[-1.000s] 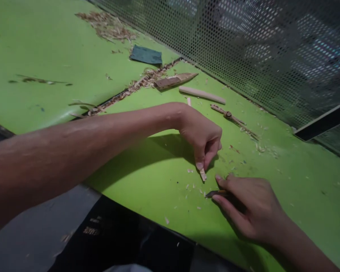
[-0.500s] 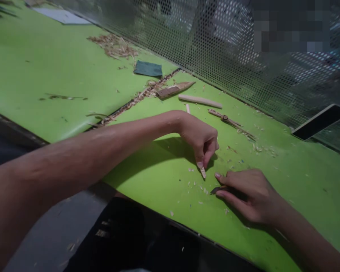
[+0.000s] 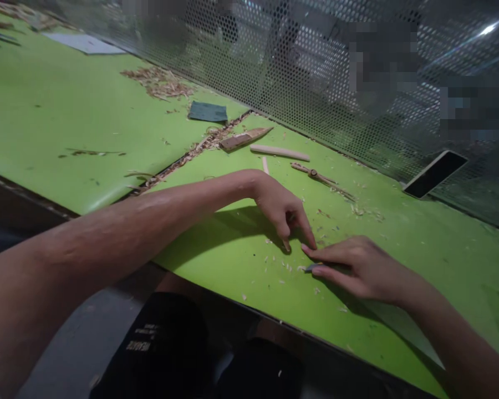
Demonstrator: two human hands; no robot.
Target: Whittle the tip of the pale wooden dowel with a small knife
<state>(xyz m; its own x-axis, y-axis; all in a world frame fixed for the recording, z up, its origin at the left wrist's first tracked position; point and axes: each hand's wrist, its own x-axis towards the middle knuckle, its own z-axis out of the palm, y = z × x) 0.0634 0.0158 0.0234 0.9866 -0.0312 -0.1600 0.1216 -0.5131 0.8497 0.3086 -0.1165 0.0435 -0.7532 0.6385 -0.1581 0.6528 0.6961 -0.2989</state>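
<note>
My right hand (image 3: pixel 361 269) is closed on a small knife; its short grey blade (image 3: pixel 310 268) pokes out past the thumb, low over the table. Palm and fingers hide the rest of the knife. My left hand (image 3: pixel 285 213) reaches in from the left with thumb and forefinger spread apart and pointing down at the table. Its forefinger tip comes close to the right forefinger; whether they touch I cannot tell. I see no wood between the left fingers. Small pale wood chips (image 3: pixel 289 267) lie scattered below both hands.
On the green table (image 3: pixel 233 244) lie a pointed piece of wood (image 3: pixel 245 138), a smooth pale stick (image 3: pixel 280 152), crossed twigs (image 3: pixel 322 180), dark green sandpaper (image 3: pixel 208 111) and a heap of shavings (image 3: pixel 158 81). A phone (image 3: pixel 436 174) leans on the perforated screen (image 3: pixel 316 105).
My left thumb and forefinger have parted, and the small wood strip they pinched no longer shows. My right hand, with the knife, has moved nearer the left fingers. The view has shifted slightly.
</note>
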